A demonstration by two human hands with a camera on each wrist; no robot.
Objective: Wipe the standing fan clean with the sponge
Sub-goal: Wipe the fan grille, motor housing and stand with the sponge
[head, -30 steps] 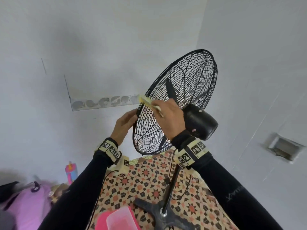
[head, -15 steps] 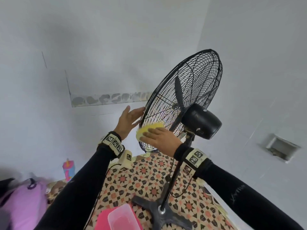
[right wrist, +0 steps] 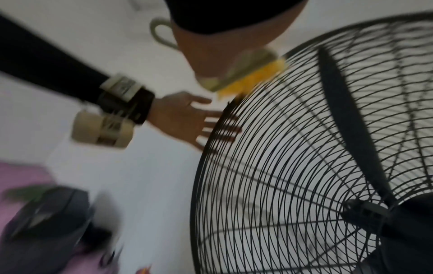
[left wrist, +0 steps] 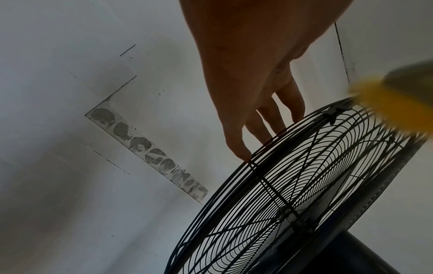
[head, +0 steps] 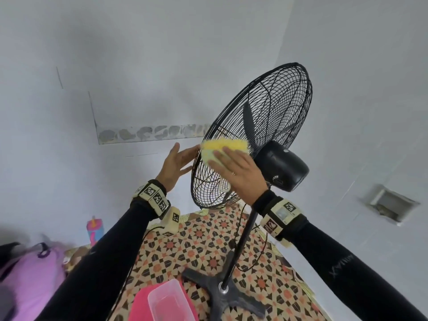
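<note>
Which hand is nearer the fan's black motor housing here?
Right. The right hand presses the sponge on the grille just beside the motor housing; the left hand touches the grille's far rim.

I see the fan (head: 254,135) standing on the mat (head: 196,246), its motor (head: 281,167) right of the grille. My right hand (head: 240,174) presses the sponge (head: 222,147) against the grille's near side. My left hand (head: 176,163) lies flat on the rim's left edge. A tub (head: 169,302) sits left of the base (head: 222,290); a bag (head: 27,281) lies far left.
</note>
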